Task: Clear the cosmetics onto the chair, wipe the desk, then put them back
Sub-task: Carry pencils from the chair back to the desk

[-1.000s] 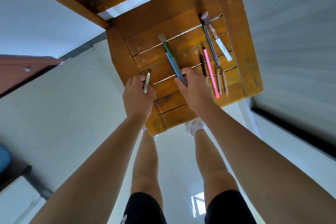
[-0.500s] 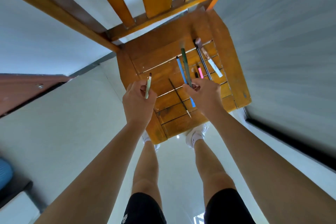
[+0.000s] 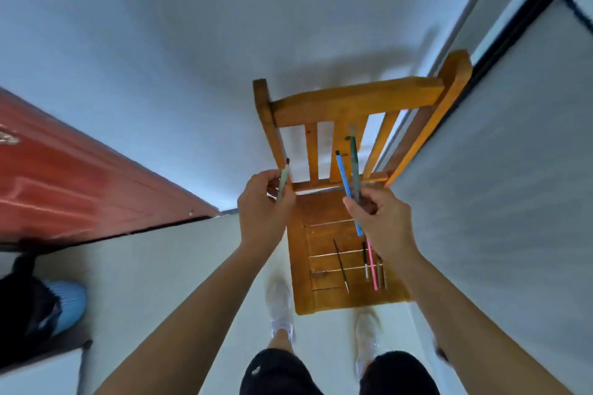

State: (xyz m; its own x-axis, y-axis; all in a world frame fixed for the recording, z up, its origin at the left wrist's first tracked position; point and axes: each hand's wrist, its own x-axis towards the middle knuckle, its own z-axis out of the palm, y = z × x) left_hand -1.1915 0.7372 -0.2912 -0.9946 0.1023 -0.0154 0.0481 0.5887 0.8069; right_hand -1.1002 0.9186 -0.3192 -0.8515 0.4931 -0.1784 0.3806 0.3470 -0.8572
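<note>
A wooden slatted chair (image 3: 300,266) stands in front of me on the pale floor. My left hand (image 3: 261,208) holds a pale green cosmetic pencil (image 3: 283,182) upright above the seat's left edge. My right hand (image 3: 380,218) grips a blue pencil (image 3: 345,181) and a dark green brush (image 3: 354,163), raised above the seat. On the seat lie a thin black brush (image 3: 340,264), a pink pencil (image 3: 372,266) and a few other slim cosmetics (image 3: 365,258), partly hidden by my right forearm.
A red-brown door (image 3: 80,183) is on the left. A white wall rises behind the chair, and a dark-framed panel (image 3: 513,29) runs along the right. A dark bag and a blue object (image 3: 69,301) sit low left. My feet in white shoes (image 3: 282,308) stand by the chair.
Both hands have lifted away from the seat with their cosmetics. My view has tilted up, so the chair's backrest now shows fully.
</note>
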